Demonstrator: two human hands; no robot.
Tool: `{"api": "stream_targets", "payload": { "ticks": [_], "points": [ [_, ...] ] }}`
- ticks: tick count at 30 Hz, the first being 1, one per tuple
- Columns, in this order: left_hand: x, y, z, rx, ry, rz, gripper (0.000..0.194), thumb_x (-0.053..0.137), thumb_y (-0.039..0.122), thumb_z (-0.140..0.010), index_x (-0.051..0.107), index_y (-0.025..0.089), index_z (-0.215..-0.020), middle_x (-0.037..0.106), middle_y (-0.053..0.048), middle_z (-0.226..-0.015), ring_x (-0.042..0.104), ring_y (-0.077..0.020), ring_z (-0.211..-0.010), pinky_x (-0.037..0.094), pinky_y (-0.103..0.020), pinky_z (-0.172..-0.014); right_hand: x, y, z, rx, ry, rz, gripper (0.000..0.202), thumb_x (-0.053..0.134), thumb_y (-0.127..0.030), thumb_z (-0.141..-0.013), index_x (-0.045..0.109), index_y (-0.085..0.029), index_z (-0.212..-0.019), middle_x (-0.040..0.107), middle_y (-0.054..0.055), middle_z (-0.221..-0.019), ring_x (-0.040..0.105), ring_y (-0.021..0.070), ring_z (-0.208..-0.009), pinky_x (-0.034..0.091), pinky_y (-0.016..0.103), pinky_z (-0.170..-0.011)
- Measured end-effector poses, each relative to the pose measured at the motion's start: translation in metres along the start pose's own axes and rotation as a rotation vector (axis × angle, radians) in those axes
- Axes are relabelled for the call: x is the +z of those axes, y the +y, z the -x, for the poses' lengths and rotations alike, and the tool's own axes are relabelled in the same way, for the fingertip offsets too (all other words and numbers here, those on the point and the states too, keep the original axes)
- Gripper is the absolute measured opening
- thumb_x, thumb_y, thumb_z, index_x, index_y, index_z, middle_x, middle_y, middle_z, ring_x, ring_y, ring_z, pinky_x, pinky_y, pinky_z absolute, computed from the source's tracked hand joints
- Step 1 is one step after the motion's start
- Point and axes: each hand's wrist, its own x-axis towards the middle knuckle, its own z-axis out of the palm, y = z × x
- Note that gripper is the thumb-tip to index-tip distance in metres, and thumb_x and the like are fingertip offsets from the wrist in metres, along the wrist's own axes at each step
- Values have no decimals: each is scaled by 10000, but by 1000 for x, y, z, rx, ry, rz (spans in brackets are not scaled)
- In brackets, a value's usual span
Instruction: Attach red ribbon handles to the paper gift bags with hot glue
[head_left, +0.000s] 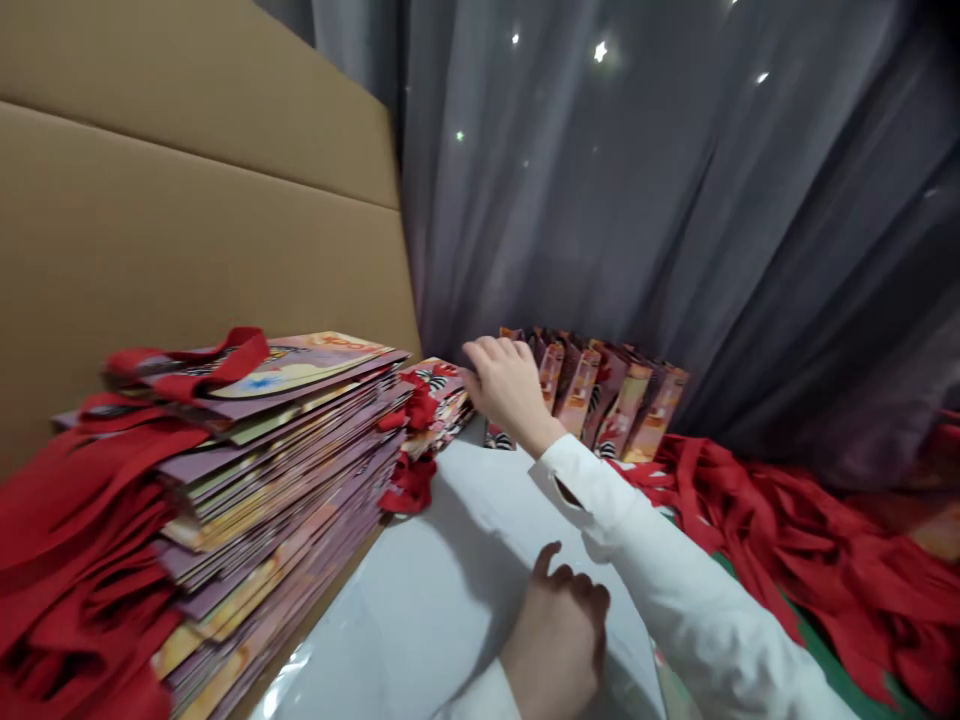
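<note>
My right hand (507,388) reaches forward over the far end of a white surface (420,590), fingers loosely bent and nothing visible in them. Just behind it stands a row of upright printed paper bags (600,395), partly hidden by the hand. A low pile of bags (442,385) with red handles lies to its left. Lower down, my left hand (559,630) hovers over or rests on the white surface; I cannot tell which. Its index finger sticks out, the others curl loosely, and it appears to hold nothing.
At the left rises a tall stack of flat printed bags (292,470) with red ribbon handles (82,560) hanging off it. A large cardboard panel (202,200) stands behind. More red ribbon handles (795,540) spread at the right. A grey curtain (600,200) with small lights closes the back.
</note>
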Motion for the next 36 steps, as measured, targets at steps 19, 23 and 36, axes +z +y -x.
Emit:
{"api": "stream_targets", "payload": {
  "ticks": [19,23,36],
  "points": [
    [-61,-44,-5,-148,766,-418,386,379,134,-896,539,151,-1247,572,-140,-1275,473,-276,-1241,327,-457,-1078,-8,40,108,-21,-221,94,258,415,-216,-968,663,-152,-1004,513,162,-1210,464,263,-1066,437,404,-844],
    [-32,-43,-9,57,497,-636,452,357,44,-835,596,90,-1216,621,-158,-1232,528,-281,-1184,300,-447,-1091,-13,45,176,-205,-311,146,235,448,-215,-956,658,-130,-1019,530,153,-1223,481,256,-1073,473,370,-761],
    [36,-28,-2,114,87,-486,480,343,80,-882,564,116,-1307,604,-140,-1291,561,-262,-1181,480,-381,-944,-72,96,287,165,-489,-191,277,492,-128,-877,678,-253,-1039,469,44,-1391,582,169,-1080,473,262,-857]
  ]
}}
